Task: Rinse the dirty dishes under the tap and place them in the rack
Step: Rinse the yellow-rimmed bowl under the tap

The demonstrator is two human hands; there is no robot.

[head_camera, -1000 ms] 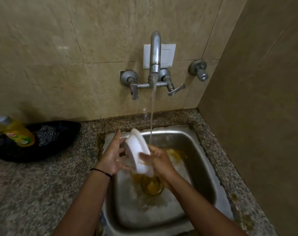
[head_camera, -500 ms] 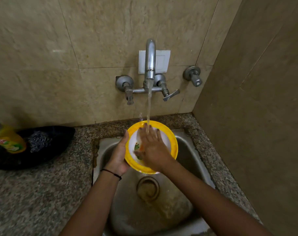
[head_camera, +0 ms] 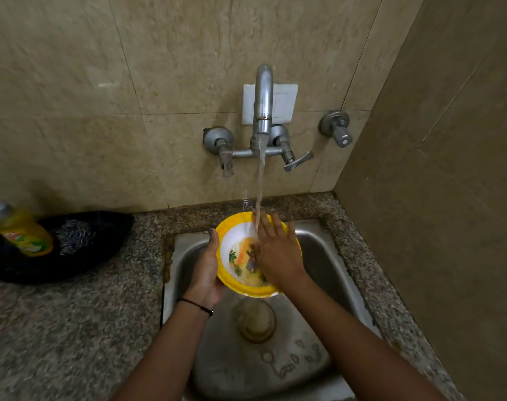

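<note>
A yellow-rimmed bowl (head_camera: pixel 232 257) with a white, patterned inside is tilted toward me over the steel sink (head_camera: pixel 327 256). My left hand (head_camera: pixel 207 267) grips its left edge from underneath. My right hand (head_camera: pixel 275 250) lies flat inside the bowl, fingers straight, pressing on the wet surface. Water runs from the wall tap (head_camera: pixel 263 111) onto my right fingers and into the bowl. No rack is in view.
A yellow dish-soap bottle (head_camera: pixel 23 233) and a steel scrubber (head_camera: pixel 73 234) sit in a black dish (head_camera: pixel 101 241) on the granite counter (head_camera: pixel 73 328) at left. The sink drain (head_camera: pixel 253 321) lies below the bowl. Tiled walls close in behind and on the right.
The bowl was turned from showing its white underside to facing me under the stream. My right hand moved inside it and has shifted slightly right over the last half second.
</note>
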